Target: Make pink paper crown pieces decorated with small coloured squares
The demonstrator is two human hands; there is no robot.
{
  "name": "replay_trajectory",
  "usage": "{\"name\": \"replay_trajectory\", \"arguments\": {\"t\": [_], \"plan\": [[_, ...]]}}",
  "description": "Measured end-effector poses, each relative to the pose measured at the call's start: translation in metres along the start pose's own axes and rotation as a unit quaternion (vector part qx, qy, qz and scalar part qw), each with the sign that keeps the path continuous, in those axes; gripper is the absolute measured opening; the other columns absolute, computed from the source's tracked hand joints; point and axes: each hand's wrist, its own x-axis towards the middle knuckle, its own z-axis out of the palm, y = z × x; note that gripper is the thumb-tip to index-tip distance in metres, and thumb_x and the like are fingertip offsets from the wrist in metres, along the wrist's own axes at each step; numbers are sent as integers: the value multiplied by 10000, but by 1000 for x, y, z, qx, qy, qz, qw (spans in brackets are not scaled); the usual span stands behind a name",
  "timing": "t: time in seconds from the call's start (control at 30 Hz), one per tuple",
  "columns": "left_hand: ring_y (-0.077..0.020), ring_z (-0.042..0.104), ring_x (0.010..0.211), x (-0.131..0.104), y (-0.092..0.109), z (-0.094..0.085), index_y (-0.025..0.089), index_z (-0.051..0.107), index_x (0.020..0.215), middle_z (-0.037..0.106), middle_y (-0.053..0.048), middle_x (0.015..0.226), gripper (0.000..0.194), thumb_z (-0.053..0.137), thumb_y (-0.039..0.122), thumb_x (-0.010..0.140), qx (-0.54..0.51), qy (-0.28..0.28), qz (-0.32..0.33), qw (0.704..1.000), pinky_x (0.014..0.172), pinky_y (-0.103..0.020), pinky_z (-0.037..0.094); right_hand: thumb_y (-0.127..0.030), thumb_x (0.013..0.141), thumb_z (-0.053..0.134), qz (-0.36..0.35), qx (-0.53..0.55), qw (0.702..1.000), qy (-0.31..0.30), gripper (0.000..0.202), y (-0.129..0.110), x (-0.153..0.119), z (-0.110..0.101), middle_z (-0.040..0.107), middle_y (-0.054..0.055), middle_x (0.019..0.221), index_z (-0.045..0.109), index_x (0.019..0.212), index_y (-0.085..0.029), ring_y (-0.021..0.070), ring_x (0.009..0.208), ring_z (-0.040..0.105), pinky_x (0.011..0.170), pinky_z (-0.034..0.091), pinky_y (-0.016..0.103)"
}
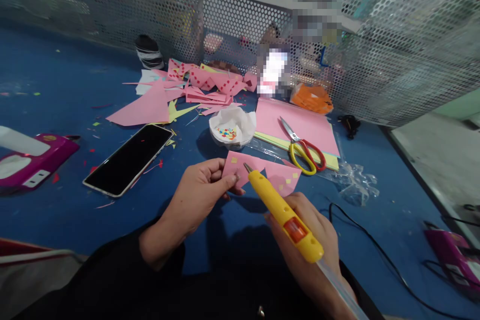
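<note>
Paper (pixel 276 174), a pink piece with a dark gap near its middle, is held just on the near side of the bowl (pixel 247 127) and a little to its right. The left hand (pixel 202 190), nearer the person than the bowl, pinches the left end, thumb on top and fingers beneath. The right hand (pixel 309 232), to the right of the bowl and also nearer the person, is closed around a yellow glue gun (pixel 277 205). Its metal tip is over the left part of the piece; whether it touches cannot be told.

The piece looks partly covered. One yellow square (pixel 234 160) sits near the left end, and a few more show toward the right end. Pink between them looks bare, though the glue gun hides some of it, so the covering there seems not yet done. Small coloured bits (pixel 227 133) remain loose inside the bowl.

Beyond the bowl and to its left, pink strips (pixel 215 80) dotted with red squares lie in a heap; by their look, these are further along. To the right of the bowl are uncut-looking sheets (pixel 311 122), with scissors (pixel 295 138) lying on them, partly over the edge.
</note>
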Motion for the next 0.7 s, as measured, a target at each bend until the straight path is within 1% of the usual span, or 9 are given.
{"name": "replay_trajectory", "arguments": {"t": [0.1,0.2,0.27,0.37,0.43,0.5,0.57,0.63,0.7], "plan": [[-144,684,686,0,3,1,167,731,945,753,-23,761,262,779,378,797,4,13,-2,1000,590,-217,473,-317,942,619,4,70,997,32,120,-2,1,-1,621,-31,733,594,857,-237,110,581,593,532,431,234],[-143,668,685,1,4,-1,164,735,949,762,-30,764,274,779,380,786,24,18,-5,1000,603,-220,472,-301,938,623,31,136,990,19,63,-4,3,-3,651,-12,809,618,941,-238,130,674,628,605,471,245],[-143,654,684,2,4,-2,168,739,948,769,-30,767,275,780,383,782,41,24,-12,999,605,-219,464,-317,937,620,65,165,984,6,92,-4,6,-7,660,4,860,623,975,-232,148,735,633,656,484,265],[-137,612,655,5,5,-2,188,745,944,767,-12,743,267,792,376,761,78,53,-31,995,589,-218,439,-362,956,566,125,175,976,15,146,5,10,-22,648,14,871,618,973,-226,162,746,611,660,478,288],[-145,595,639,6,6,-2,204,747,918,765,-9,728,246,782,377,748,100,60,-25,993,595,-235,444,-371,966,513,161,163,973,27,176,17,11,-38,642,26,908,601,1020,-229,177,768,604,657,479,301],[-173,602,648,6,6,-2,220,750,915,771,-24,741,249,767,394,738,111,66,-20,991,606,-272,464,-358,948,511,171,96,978,66,182,35,13,-58,623,47,973,573,1060,-228,200,833,597,705,489,323],[-198,610,655,6,5,-1,233,750,921,773,-36,752,259,759,411,734,112,65,-18,991,616,-305,482,-310,905,538,151,-47,984,81,142,60,15,-77,592,84,1029,575,1002,-213,234,923,576,798,486,362],[-201,613,657,5,3,-1,242,748,926,770,-37,751,261,758,425,740,111,59,-17,992,627,-314,490,-223,857,546,182,-204,960,66,117,89,18,-92,575,121,1034,592,958,-186,249,932,573,806,475,356],[-187,608,652,5,2,-2,244,743,917,767,-29,743,254,757,435,751,107,57,-13,993,631,-303,489,-197,868,542,234,-327,916,8,199,117,21,-100,585,150,1073,631,1040,-153,239,907,585,798,464,335]]}}
